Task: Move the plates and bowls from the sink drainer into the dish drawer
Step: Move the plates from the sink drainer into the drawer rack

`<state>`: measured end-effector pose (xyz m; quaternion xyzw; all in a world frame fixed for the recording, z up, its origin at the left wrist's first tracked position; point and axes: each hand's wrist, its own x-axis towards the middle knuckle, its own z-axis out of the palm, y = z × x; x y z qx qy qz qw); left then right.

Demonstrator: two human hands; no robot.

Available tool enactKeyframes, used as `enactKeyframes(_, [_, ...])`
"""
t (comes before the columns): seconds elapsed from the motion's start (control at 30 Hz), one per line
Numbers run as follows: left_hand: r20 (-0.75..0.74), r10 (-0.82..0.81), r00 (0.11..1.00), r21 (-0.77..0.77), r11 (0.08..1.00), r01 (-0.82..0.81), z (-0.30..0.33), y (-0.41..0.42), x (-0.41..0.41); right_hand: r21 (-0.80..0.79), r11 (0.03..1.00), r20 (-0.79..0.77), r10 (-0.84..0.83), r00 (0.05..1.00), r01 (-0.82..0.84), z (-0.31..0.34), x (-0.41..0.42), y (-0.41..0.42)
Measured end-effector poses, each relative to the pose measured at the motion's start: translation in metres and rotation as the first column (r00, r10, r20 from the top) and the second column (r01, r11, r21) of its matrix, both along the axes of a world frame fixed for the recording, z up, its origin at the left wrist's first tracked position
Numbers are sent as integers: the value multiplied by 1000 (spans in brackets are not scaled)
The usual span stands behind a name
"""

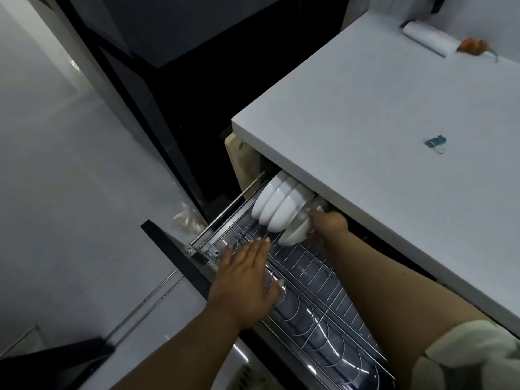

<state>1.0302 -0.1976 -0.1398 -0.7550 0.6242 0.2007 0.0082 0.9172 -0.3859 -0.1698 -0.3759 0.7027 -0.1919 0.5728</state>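
The dish drawer [318,280] stands pulled out under the white counter, its wire rack showing. Several white bowls [277,205] lean nested on their sides at the drawer's far end. My right hand [327,222] is at the nearest bowl [295,235] in that row, fingers curled on its rim. My left hand [247,280] lies flat, fingers apart, over the rack's front left part and holds nothing. The sink drainer is out of view.
The white counter [394,142] overhangs the drawer's right side; a small teal clip [435,143] and an orange item [474,46] lie on it. The drawer's dark front panel [180,249] juts left. A pale floor [70,192] is at left.
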Motion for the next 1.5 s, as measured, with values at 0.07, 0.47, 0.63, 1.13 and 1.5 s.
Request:
enactKeyframes(0.07, [-15,7,1000,4,1000,-7,1,0,0,9,1000,-5,15,1000,-15,-2,8,-4])
enactKeyframes(0.47, [-70,29,997,-14,999,-30,-1,1,2,94,943,-188,330,925,-318,-16,31,-33])
enactKeyframes(0.63, [-83,44,996,-22,999,-46,-1,1,2,65,931,-294,361,885,-358,-25,29,-30])
enactKeyframes(1.13, [-20,140,990,-148,979,-142,11,8,-9,-8,942,-64,335,940,-336,2,-34,67])
enactKeyframes(1.5, [-164,125,978,0,992,-127,24,52,-110,27,989,107,141,984,-144,31,-129,178])
